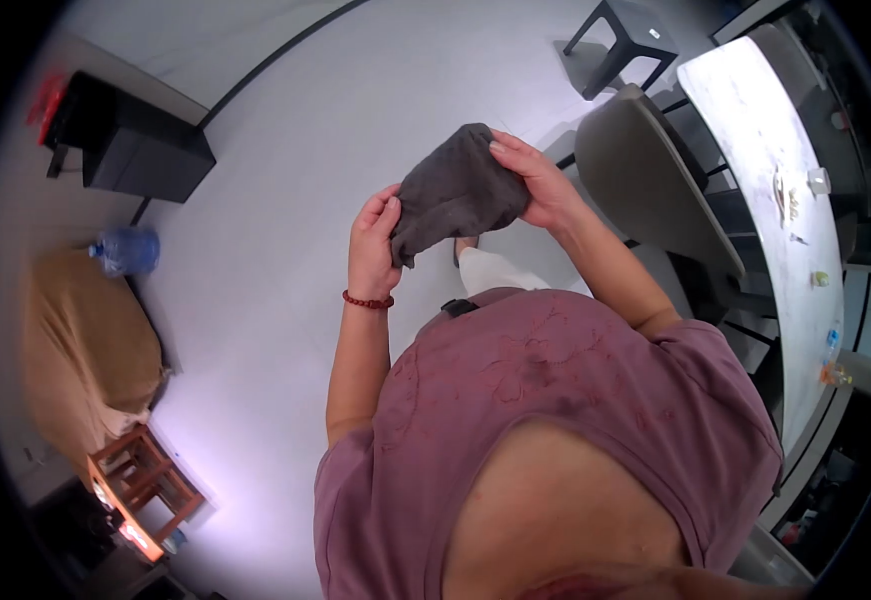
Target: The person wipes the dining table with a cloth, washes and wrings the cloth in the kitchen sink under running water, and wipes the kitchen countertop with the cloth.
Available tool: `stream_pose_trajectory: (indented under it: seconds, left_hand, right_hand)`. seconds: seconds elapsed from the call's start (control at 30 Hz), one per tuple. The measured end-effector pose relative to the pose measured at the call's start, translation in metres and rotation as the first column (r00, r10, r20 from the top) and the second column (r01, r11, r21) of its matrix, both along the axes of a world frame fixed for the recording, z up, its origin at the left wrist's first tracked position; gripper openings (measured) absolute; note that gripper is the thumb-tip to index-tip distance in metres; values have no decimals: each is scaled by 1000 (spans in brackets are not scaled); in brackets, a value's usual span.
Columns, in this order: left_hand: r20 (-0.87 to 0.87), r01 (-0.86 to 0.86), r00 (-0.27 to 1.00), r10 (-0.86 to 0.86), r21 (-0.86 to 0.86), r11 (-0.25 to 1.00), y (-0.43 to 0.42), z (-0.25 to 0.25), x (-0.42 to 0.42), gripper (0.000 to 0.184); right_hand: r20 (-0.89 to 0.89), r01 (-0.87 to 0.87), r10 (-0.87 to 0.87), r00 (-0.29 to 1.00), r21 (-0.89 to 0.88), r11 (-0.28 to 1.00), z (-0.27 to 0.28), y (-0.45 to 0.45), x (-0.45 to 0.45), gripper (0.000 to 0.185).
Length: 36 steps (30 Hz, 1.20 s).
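Observation:
A dark grey cloth [464,190] is held up in front of my body, above the floor, with a fold along its lower edge. My left hand [374,238] grips its left side, thumb on the near face, and a red bead bracelet [368,300] circles that wrist. On the other side, my right hand [538,180] is closed on the cloth's right edge, with the fingers partly hidden behind it. I cannot tell what kind of cloth it is.
To the right stand a grey chair [646,185] and a long white marble-look table [756,130] with small items on it. A dark stool [628,45] is at the back. At left are a black box [151,155], a water jug [128,251], a covered piece [86,330] and a wooden stool [146,480].

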<state>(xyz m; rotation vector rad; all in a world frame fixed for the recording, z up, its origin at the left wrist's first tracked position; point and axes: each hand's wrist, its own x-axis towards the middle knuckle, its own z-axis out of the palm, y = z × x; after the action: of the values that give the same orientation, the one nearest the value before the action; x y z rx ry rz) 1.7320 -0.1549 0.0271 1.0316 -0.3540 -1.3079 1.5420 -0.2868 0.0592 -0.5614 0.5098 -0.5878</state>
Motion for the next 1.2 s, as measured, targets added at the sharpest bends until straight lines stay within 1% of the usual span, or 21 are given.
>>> stream_pose_trajectory:
  seconds: [0.03, 0.1, 0.13, 0.2, 0.27, 0.3, 0.37, 0.4, 0.47, 0.53, 0.63, 0.7, 0.73, 0.77, 0.8, 0.87, 0.93, 1.0, 1.03, 1.13, 1.2]
  left_hand:
    - [-52, 22, 998, -22, -11, 1000, -26, 2, 8, 31]
    - [-62, 44, 997, -48, -56, 997, -83, 11, 26, 33]
    - [-103, 84, 990, -92, -80, 993, -103, 18, 30, 35]
    - [-8, 92, 996, -92, -72, 993, -157, 47, 40, 39]
    - [-7, 128, 991, -131, -134, 983, -206, 62, 52, 44]
    - [-10, 204, 978, -207, -129, 970, -224, 64, 57, 44]
    - [83, 234, 971, -223, -158, 959, -262, 58, 66, 48]
    - [52, 231, 973, -226, -112, 966, -278, 51, 72, 51]
    - [-9, 280, 960, -281, -79, 957, -314, 32, 87, 52]
    - [-57, 313, 948, -312, 22, 949, -352, 18, 98, 52]
    - [16, 390, 919, -395, 116, 913, -411, -10, 118, 49]
    - [67, 472, 872, -485, 143, 870, -465, -28, 136, 46]
    - [29, 525, 843, -537, 173, 833, -492, -30, 144, 42]
    - [35, 575, 804, -593, 206, 792, -522, -31, 153, 38]
    - [38, 620, 764, -644, 234, 749, -551, -31, 158, 35]
    - [25, 692, 700, -714, 222, 687, -608, -28, 158, 32]
    - [23, 756, 627, -779, 223, 615, -661, -21, 153, 32]
    - [33, 844, 513, -858, 161, 511, -712, -14, 135, 35]
    - [38, 899, 418, -907, 125, 420, -734, -8, 126, 37]
    - [180, 979, 126, -976, 137, 151, -801, -9, 91, 29]
    - [165, 988, 48, -985, 134, 70, -851, -14, 68, 29]
  right_hand:
    - [16, 9, -9, 1000, 13, 1000, -6, -22, 7, 35]
    - [71, -58, 64, 995, -89, 994, -13, -74, 23, 45]
    - [92, -9, 15, 996, -65, 998, -17, -87, 29, 45]
    - [109, -128, 155, 982, -220, 967, -9, -137, 45, 61]
    - [26, -148, 166, 986, -339, 929, -14, -178, 66, 78]
    - [-20, -177, 180, 983, -322, 930, -10, -191, 75, 84]
    - [-93, -223, 205, 974, -305, 926, -9, -218, 89, 90]
    - [-114, -240, 215, 970, -299, 924, -15, -235, 100, 91]
    - [-125, -267, 245, 961, -216, 939, -16, -270, 108, 71]
    - [-230, -204, 159, 960, -189, 960, -29, -306, 112, 56]
    - [-310, -130, 94, 946, -97, 987, -39, -364, 113, 49]
    - [-306, -9, -36, 951, -145, 989, -49, -408, 124, 46]
    - [-297, 86, -133, 946, -166, 982, -53, -429, 128, 43]
    - [-275, 157, -171, 946, -74, 985, -55, -451, 131, 41]
    - [-287, 174, -189, 939, -77, 982, -47, -467, 132, 41]
    - [-379, 254, -308, 873, -188, 949, -32, -499, 126, 39]
    - [-386, 281, -340, 858, -201, 938, -18, -525, 113, 38]
    - [-392, 454, -485, 781, -177, 873, -19, -553, 97, 37]
    - [-394, 466, -498, 772, -181, 866, -23, -565, 89, 37]
    - [-449, 626, -630, 634, -180, 759, -40, -608, 66, 35]
    - [-434, 673, -653, 620, -134, 728, -51, -651, 51, 34]
